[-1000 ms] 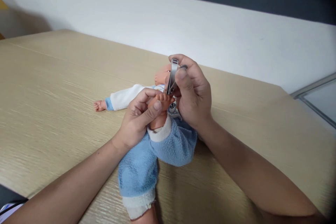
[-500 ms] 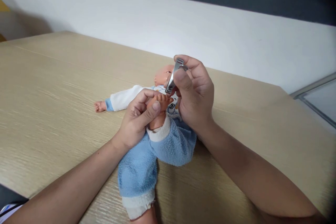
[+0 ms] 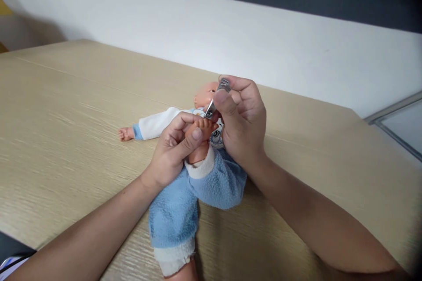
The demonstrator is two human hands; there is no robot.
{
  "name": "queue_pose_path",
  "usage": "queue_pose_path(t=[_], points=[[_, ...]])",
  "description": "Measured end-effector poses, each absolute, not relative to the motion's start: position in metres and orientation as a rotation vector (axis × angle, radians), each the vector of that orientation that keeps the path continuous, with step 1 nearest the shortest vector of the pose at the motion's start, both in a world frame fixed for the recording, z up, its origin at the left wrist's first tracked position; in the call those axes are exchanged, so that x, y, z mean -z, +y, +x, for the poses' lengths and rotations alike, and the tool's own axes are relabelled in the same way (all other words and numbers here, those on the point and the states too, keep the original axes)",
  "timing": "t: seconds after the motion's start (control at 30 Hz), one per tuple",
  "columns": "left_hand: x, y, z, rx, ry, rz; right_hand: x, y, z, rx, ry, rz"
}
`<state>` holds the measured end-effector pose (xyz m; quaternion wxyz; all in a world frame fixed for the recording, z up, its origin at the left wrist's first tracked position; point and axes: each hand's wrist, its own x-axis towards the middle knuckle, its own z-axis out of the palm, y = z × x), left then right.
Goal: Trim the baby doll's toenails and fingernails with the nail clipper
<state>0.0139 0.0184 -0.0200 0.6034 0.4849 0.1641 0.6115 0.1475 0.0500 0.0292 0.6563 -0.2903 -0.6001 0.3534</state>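
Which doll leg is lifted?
The one with its foot gripped in the left hand; the other blue leg lies on the table.

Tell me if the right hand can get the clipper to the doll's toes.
Likely yes: the right hand holds the nail clipper just by the doll's toes; the left hand grips the foot below them, leaving them free.

The doll suit (image 3: 174, 215) is pale blue, white-cuffed, chest print (image 3: 216, 134) unclear.

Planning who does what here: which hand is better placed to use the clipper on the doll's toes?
Right, likely: the right hand holds the nail clipper at the doll's raised foot, while the left hand is busy gripping that foot.
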Motion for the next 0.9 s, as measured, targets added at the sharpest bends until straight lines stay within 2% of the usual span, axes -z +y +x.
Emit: queue_pose_path(t=[0.57,0.9], points=[[0.0205,0.0183,0.0140,-1.421,0.384,1.125,-0.0251,0.0533,0.1485,-0.728,-1.438,-0.654],[0.0183,0.0171,0.0155,-1.407,0.427,1.117,-0.0259,0.0525,0.1517,-0.807,-1.452,-0.687]])
